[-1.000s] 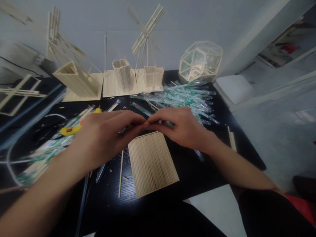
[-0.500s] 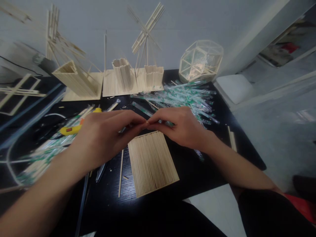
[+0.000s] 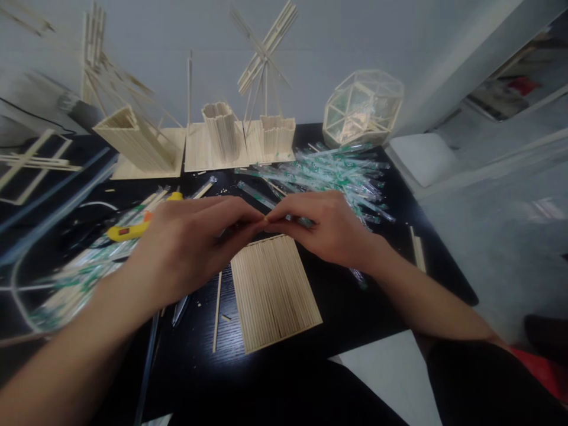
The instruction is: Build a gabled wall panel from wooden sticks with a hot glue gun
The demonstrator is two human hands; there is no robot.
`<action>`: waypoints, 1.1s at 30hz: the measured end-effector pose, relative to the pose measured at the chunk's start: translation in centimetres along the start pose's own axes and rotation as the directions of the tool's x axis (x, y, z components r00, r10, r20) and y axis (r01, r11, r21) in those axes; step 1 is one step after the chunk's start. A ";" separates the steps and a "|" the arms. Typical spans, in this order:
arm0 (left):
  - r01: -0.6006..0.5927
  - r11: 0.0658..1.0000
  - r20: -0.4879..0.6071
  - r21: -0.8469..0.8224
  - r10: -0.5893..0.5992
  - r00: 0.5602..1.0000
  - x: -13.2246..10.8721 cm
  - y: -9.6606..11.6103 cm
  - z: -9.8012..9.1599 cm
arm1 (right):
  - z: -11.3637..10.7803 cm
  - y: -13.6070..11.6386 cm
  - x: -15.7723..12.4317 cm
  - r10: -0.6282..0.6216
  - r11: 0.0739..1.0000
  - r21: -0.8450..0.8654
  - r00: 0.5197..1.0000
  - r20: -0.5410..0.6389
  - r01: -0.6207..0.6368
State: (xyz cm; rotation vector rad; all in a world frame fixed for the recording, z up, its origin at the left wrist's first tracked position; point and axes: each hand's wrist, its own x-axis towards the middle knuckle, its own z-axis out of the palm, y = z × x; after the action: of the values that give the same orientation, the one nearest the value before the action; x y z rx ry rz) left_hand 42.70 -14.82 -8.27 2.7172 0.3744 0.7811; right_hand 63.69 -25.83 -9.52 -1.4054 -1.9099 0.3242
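Note:
My left hand point(image 3: 195, 242) and my right hand point(image 3: 322, 228) meet fingertip to fingertip over the far edge of a flat panel of glued wooden sticks point(image 3: 275, 293). Both are closed in a pinch. Whatever lies between the fingertips is too small or too hidden to name. Left of the panel lies a single thin wooden stick point(image 3: 217, 313) with a short broken-off bit point(image 3: 226, 318) beside it. A yellow glue gun point(image 3: 128, 231) rests partly behind my left hand.
Stick models stand along the back: a slanted triangular tube point(image 3: 144, 142), a round tube point(image 3: 220, 133), a windmill point(image 3: 265, 56) and a faceted frame point(image 3: 361, 109). Green-printed plastic wrappers point(image 3: 337, 174) are heaped behind my right hand. Wrapped chopsticks point(image 3: 84, 281) lie at left; loose sticks point(image 3: 418, 251) at right.

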 end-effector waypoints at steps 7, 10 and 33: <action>-0.018 1.000 0.002 -0.010 0.018 1.000 0.3 0.0 0.0 | 0.1 0.1 -0.1 0.000 1.000 0.002 1.000 -0.015 0.000; -0.018 1.000 0.000 -0.012 0.018 1.000 0.3 0.0 0.1 | 0.1 0.2 -0.1 -0.005 1.000 -0.006 1.000 -0.016 0.005; -0.010 1.000 0.004 -0.019 0.010 1.000 0.3 -0.2 0.1 | 0.2 0.3 0.0 -0.008 1.000 -0.007 0.999 -0.032 0.008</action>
State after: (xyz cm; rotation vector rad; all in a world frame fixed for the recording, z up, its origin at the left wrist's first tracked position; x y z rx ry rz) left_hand 42.95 -14.61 -8.29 2.7042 0.3515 0.7781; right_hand 63.83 -25.68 -9.85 -1.3989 -1.8916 0.2903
